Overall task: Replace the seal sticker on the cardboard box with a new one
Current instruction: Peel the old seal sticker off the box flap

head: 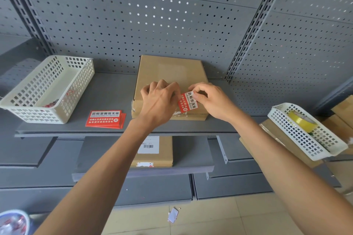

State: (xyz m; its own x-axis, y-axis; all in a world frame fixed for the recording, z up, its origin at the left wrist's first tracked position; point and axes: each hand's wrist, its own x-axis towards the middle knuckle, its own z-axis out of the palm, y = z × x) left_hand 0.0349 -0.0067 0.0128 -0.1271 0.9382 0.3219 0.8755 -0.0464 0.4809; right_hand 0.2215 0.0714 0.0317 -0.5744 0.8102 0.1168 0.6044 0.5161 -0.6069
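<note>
- Pinched between my right hand point(209, 101) thumb and forefinger is the top end of the new sticker point(188, 102); my left hand point(159, 99) curls over its other edge, fingertips hidden, so I cannot tell whether it pinches or only presses.
- Under both hands sits the box point(170, 76); the sticker lies across its near top edge, lower end hanging over the front seam.
- Done well, I judge: square it across the seam, then rub from the middle outward.
- White scraps just below my grip may spoil adhesion.
- Left of my grip lies the spare stack point(105, 118), beyond it a basket point(47, 89).
- Right, another basket holds tape point(301, 121); the shelf point(114, 91) backs onto pegboard point(152, 15).
</note>
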